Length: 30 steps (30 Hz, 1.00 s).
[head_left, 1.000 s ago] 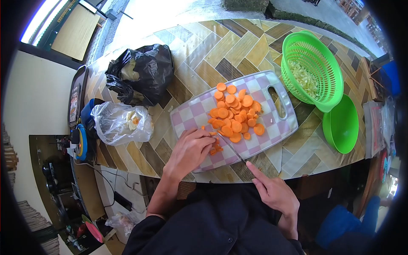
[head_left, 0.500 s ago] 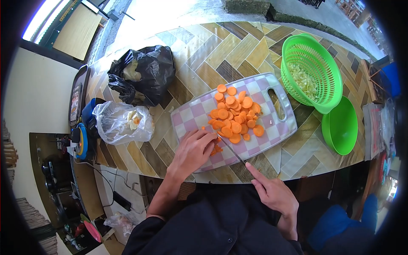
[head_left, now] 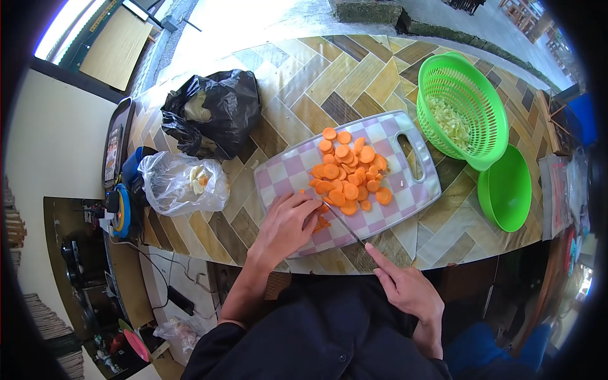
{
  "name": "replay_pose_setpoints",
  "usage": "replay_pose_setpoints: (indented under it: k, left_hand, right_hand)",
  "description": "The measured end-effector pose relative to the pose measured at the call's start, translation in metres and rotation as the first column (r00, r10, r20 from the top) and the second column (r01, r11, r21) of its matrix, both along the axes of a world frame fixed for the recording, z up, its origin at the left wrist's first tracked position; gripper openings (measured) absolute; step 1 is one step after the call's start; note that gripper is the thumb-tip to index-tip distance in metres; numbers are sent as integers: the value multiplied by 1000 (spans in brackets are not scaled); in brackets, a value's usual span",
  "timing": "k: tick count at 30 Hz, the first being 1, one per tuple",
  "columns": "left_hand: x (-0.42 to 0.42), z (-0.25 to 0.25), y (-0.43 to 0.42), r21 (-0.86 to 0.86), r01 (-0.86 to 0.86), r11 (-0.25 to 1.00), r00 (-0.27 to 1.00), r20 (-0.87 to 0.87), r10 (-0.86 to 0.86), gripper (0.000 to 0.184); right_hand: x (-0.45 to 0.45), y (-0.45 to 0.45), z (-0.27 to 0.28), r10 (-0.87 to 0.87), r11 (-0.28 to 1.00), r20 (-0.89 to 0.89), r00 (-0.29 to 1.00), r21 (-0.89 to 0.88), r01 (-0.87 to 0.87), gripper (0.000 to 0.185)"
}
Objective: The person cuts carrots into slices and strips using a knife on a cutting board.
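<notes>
A checkered cutting board (head_left: 282, 168) lies on the table, bearing a heap of round carrot slices (head_left: 348, 171). My left hand (head_left: 285, 221) is closed over carrot at the board's near left part, its fingertips bent down and partly hiding the piece. Small cut carrot bits (head_left: 322, 223) show beside the fingers. In my right hand (head_left: 408, 288) is the handle of a knife (head_left: 347, 228), the index finger stretched along its top. The blade points up and left, its tip end close to my left fingertips and the carrot.
A green colander (head_left: 494, 117) with chopped pale vegetable overlaps a green bowl (head_left: 506, 190) at right. On the left are a black plastic bag (head_left: 231, 114) and a clear bag (head_left: 164, 183) with scraps. A person's blue-clothed leg (head_left: 535, 345) shows at lower right.
Both hands, the knife and the carrots stay almost where they were. The view shifts very slightly. At lower right, the person in blue has moved lower in the picture.
</notes>
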<state>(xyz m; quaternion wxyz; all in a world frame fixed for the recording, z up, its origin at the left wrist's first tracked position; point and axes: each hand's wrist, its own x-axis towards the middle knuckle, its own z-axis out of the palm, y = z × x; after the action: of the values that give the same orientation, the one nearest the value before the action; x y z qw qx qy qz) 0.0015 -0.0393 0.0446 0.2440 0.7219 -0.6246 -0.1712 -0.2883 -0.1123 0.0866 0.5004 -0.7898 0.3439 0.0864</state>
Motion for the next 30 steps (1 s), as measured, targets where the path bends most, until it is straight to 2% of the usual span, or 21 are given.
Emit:
replay_pose_setpoints:
  k: [12,18,30]
  left_hand:
    - [0,-4,1,-16,-8,1000,1000,28,9,18]
    - [-3,-5,0,-28,-10,1000,1000,18,11,19]
    - [-3,-5,0,-46,12,999,998,55,-9,21]
  right_hand:
    - [2,-1,2,-14,1000,-38,999,22,14,60]
    - [-1,0,-1,-8,1000,14,1000,-13,8,59]
    - [0,0,-1,-2,1000,4,1000,-12,2,60]
